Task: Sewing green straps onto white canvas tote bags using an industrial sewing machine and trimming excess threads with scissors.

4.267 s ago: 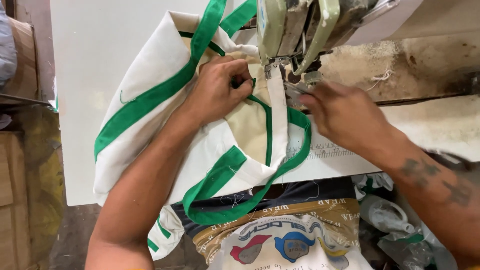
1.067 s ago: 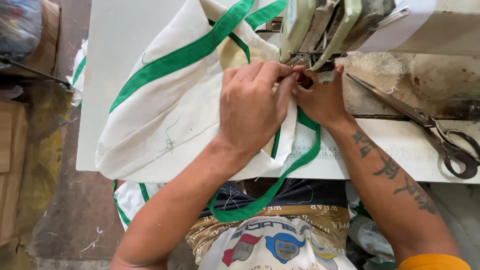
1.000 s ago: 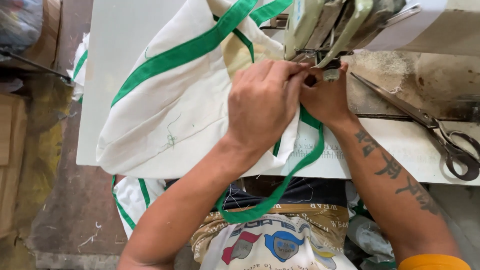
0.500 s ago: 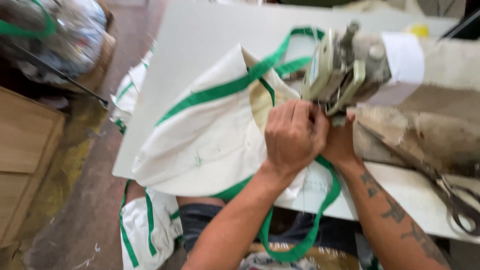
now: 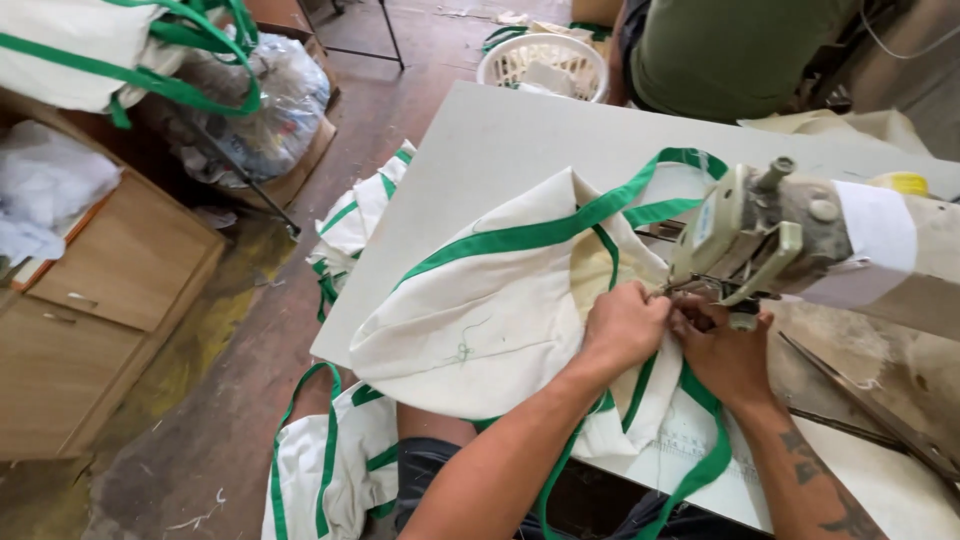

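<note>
Head view: cream bag [image 5: 480, 320] (green straps) crumpled under both hands.

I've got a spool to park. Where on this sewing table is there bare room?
Bare white table shows along the far edge, beyond the cream bag. It is crowded near the sewing machine, where the left hand and right hand pinch fabric.

So the left hand [image 5: 622, 328] is now sitting bunched up right against the right hand [image 5: 728, 352] under the sewing machine [image 5: 770, 235] head, instead of apart. The cream bag [image 5: 490, 310] is spreading out more toward the tabletop [image 5: 480, 150] left edge.
</note>
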